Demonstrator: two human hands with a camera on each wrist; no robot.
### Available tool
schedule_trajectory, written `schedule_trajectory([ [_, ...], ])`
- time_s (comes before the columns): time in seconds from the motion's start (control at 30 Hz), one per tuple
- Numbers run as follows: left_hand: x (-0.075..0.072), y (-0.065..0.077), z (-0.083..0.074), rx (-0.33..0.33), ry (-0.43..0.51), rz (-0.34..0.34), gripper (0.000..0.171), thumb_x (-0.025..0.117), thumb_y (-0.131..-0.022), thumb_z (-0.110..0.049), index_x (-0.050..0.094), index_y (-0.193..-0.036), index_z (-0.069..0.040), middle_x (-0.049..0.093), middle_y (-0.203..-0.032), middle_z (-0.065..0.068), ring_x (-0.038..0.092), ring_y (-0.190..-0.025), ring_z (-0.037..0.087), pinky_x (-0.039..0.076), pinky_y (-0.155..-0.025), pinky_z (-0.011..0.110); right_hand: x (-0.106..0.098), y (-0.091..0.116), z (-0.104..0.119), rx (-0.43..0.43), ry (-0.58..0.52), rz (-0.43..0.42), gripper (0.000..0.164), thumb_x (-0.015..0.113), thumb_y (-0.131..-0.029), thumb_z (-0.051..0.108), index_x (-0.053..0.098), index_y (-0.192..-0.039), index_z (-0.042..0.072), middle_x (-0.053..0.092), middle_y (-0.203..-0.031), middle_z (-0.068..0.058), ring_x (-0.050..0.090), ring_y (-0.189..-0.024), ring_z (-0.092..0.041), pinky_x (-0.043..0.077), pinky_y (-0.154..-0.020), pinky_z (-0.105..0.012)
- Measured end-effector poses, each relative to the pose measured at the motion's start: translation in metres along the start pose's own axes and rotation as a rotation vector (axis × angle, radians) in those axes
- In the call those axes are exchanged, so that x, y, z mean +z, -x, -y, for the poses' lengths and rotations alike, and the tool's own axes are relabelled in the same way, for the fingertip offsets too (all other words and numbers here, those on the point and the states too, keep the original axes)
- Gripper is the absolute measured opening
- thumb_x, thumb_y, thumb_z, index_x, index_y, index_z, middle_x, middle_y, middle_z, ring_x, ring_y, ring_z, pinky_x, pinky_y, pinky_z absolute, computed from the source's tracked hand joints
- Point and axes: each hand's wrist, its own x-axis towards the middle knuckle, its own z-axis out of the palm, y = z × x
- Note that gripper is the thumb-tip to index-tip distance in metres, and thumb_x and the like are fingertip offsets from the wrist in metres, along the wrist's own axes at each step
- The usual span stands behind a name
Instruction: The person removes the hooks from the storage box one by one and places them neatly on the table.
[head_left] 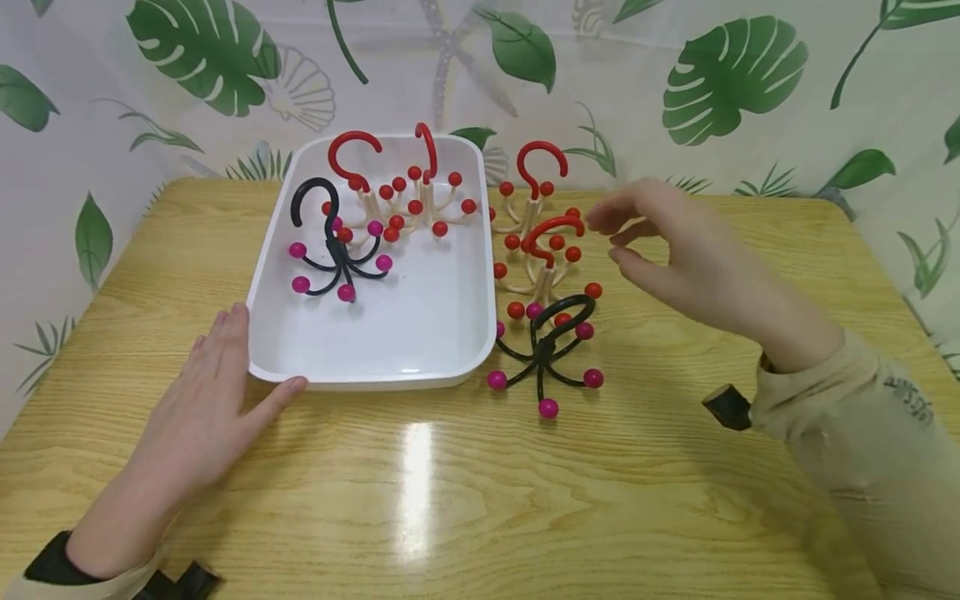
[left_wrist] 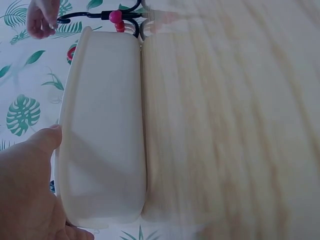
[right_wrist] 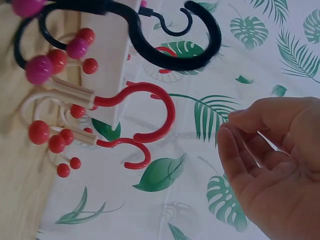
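Observation:
My left hand (head_left: pixel 197 408) rests against the near left corner of a white tray (head_left: pixel 367 385), its fingers fairly straight along the side and the thumb at the front rim. Inside the tray stand a black hanger (head_left: pixel 335 248) with a hook and pink ball tips, plus two beige hangers (head_left: pixel 428 196) with red hooks and red balls. Right of the tray, my right hand (head_left: pixel 697 258) hovers with loosely bent fingers, holding nothing. Nearest to it is a red-hooked beige hanger (head_left: pixel 548 265). Another red-hooked hanger (head_left: pixel 533 196) stands behind, and a black hanger (head_left: pixel 545 350) in front.
Everything stands on a wood-grain table (head_left: pixel 450 500). Behind it hangs a white cloth (head_left: pixel 600 50) printed with green leaves. The hangers outside the tray stand close together along its right wall.

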Motion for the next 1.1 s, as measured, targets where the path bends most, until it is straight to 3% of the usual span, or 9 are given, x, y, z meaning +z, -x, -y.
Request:
schedule_trajectory([
  [0.17, 0.001, 0.000, 0.001, -0.004, -0.002, 0.008, 0.098, 0.043, -0.094, -0.060, -0.012, -0.150, 0.000, -0.003, -0.156, 0.025, -0.006, -0.143, 0.036, -0.003, -0.116, 0.047, -0.008, -0.030, 0.001, 0.013, 0.042, 0.000, 0.034, 0.062, -0.082, -0.015, 0.055, -0.115, -0.007, 0.060, -0.108, -0.013, 0.058, -0.099, -0.022, 0.051, -0.086, -0.022],
  [0.3, 0.000, 0.000, 0.000, -0.001, -0.001, 0.001, 0.098, 0.042, -0.094, -0.060, -0.012, -0.150, -0.001, -0.003, -0.156, 0.024, -0.004, -0.144, 0.036, -0.003, -0.117, 0.046, -0.014, -0.054, 0.001, 0.077, 0.094, 0.037, 0.031, 0.062, -0.086, -0.006, 0.055, -0.117, -0.005, 0.059, -0.109, -0.013, 0.058, -0.098, -0.023, 0.053, -0.087, -0.038],
  [0.37, -0.001, 0.001, -0.001, -0.002, 0.001, -0.001, 0.098, 0.042, -0.094, -0.060, -0.012, -0.150, -0.001, -0.003, -0.157, 0.023, -0.004, -0.144, 0.035, -0.002, -0.117, 0.046, -0.016, -0.067, -0.003, 0.111, 0.114, 0.064, 0.030, 0.061, -0.088, -0.004, 0.054, -0.118, -0.005, 0.059, -0.110, -0.014, 0.056, -0.099, -0.025, 0.051, -0.089, -0.040],
  [0.63, 0.000, 0.000, -0.002, -0.004, 0.003, 0.004, 0.098, 0.042, -0.094, -0.061, -0.012, -0.150, -0.002, -0.003, -0.157, 0.023, -0.004, -0.144, 0.035, -0.002, -0.117, 0.046, -0.011, -0.109, -0.027, 0.215, 0.177, 0.154, 0.029, 0.056, -0.093, 0.002, 0.052, -0.122, -0.003, 0.056, -0.113, -0.014, 0.054, -0.104, -0.026, 0.050, -0.093, -0.037],
  [0.87, 0.000, 0.001, -0.001, -0.007, 0.003, 0.005, 0.097, 0.041, -0.094, -0.060, -0.013, -0.150, -0.002, -0.004, -0.157, 0.023, -0.005, -0.144, 0.035, -0.004, -0.117, 0.045, 0.005, -0.138, -0.038, 0.304, 0.106, 0.204, 0.034, 0.058, -0.094, 0.011, 0.050, -0.127, 0.003, 0.054, -0.116, -0.009, 0.055, -0.103, -0.018, 0.050, -0.093, -0.029],
  [1.1, -0.001, 0.001, -0.002, -0.004, 0.013, -0.001, 0.097, 0.042, -0.094, -0.060, -0.014, -0.150, -0.004, -0.004, -0.157, 0.021, -0.005, -0.144, 0.034, -0.003, -0.117, 0.045, 0.023, -0.157, -0.045, 0.294, 0.064, 0.321, 0.044, 0.059, -0.095, 0.015, 0.046, -0.136, 0.008, 0.055, -0.125, -0.009, 0.055, -0.110, -0.020, 0.049, -0.094, -0.030],
])
